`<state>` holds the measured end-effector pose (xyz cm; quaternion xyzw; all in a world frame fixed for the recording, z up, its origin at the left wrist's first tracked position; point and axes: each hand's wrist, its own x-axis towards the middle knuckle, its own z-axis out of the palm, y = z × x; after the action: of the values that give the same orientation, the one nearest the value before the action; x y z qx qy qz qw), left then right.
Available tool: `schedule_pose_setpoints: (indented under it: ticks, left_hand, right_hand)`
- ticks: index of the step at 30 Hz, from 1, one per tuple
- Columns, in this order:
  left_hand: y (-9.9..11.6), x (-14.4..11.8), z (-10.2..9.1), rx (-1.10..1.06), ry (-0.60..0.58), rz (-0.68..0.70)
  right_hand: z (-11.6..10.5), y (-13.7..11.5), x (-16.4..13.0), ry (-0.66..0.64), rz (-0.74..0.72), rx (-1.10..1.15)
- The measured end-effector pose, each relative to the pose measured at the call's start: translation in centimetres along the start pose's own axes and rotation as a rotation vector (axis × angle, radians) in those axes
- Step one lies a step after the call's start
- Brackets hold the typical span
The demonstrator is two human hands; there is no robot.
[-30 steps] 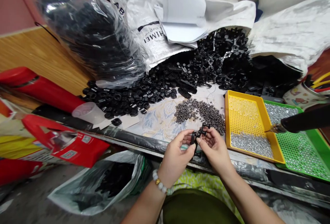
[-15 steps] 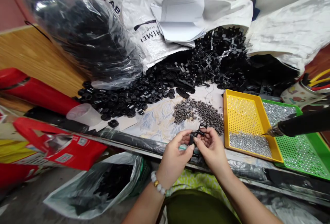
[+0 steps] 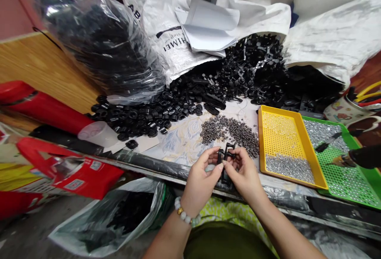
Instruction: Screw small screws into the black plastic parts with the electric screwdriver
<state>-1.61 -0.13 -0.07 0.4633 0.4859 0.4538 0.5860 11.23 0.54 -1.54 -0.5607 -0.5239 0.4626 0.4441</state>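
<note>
Just above the table's front edge, my two hands meet around small black plastic parts. My left hand [image 3: 202, 179], with a beaded bracelet at its wrist, pinches a curved black plastic piece [image 3: 220, 156] between thumb and fingers. My right hand [image 3: 245, 175] is closed on a black plastic bracket [image 3: 229, 150] with an open, frame-like top. The two parts are pressed together or touching; fingers hide the joint. Beyond the fingers lies a pile of small dark metal pieces [image 3: 230, 130].
To the right, a yellow tray [image 3: 293, 112] and a green tray [image 3: 367, 183] hold silvery screws or pins. A powered driver [image 3: 363, 157] hangs over the green tray. Black ring parts [image 3: 143, 116] are heaped at left, below a plastic bag [image 3: 98, 40]. An open bag [image 3: 74, 219] sits below the edge.
The driver at right has swung right, from the yellow tray's edge to over the green tray. The bracket in my right hand has turned, its frame now more upright. My hands stay together.
</note>
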Motion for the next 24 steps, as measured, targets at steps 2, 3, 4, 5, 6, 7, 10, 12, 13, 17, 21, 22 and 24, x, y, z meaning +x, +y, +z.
schedule_pose_setpoints:
  ticks: [2, 3, 4, 5, 6, 7, 10, 12, 13, 17, 21, 22, 24]
  left_hand:
    - [0.0, 0.1, 0.0, -0.004, 0.012, 0.003]
    - [0.0, 0.1, 0.0, -0.01, 0.017, 0.0]
    - [0.0, 0.2, 0.0, -0.02, 0.019, -0.004]
    - [-0.1, 0.2, 0.0, -0.033, 0.018, -0.007]
    - [-0.1, 0.3, -0.1, -0.046, 0.015, -0.009]
    - [-0.2, 0.3, -0.2, -0.058, 0.008, -0.011]
    - [-0.6, 0.4, -0.4, -0.103, -0.026, -0.027]
    - [-0.8, 0.3, -0.4, -0.122, -0.051, -0.048]
    - [-0.8, 0.3, -0.4, -0.113, -0.057, -0.054]
    - [-0.8, 0.1, -0.2, 0.065, -0.016, -0.003]
    - [-0.5, -0.1, 0.3, 0.054, -0.082, -0.01]
    - [-0.5, -0.1, 0.5, 0.009, -0.118, -0.027]
    - [-0.5, -0.1, 0.6, -0.065, -0.164, -0.048]
  right_hand:
    - [0.0, -0.3, -0.1, -0.027, -0.028, -0.067]
    - [0.0, -0.5, -0.2, -0.037, -0.045, -0.099]
    - [-0.1, -0.7, -0.2, -0.044, -0.061, -0.128]
    - [-0.1, -0.9, -0.2, -0.05, -0.075, -0.148]
    - [-0.1, -1.1, -0.2, -0.058, -0.087, -0.156]
    - [-0.2, -1.1, -0.1, -0.07, -0.095, -0.156]
    - [-0.4, -1.0, 0.3, -0.107, -0.079, -0.133]
    - [-0.6, -0.8, 0.6, -0.109, -0.046, -0.119]
    - [-0.7, -0.7, 0.8, -0.106, -0.032, -0.118]
    - [-1.0, -0.8, 1.1, -0.105, -0.023, -0.154]
    - [-1.2, -1.5, 1.2, -0.067, -0.041, -0.239]
    - [-1.2, -1.6, 1.2, -0.061, -0.045, -0.26]
    - [-1.3, -1.7, 1.3, -0.059, -0.048, -0.291]
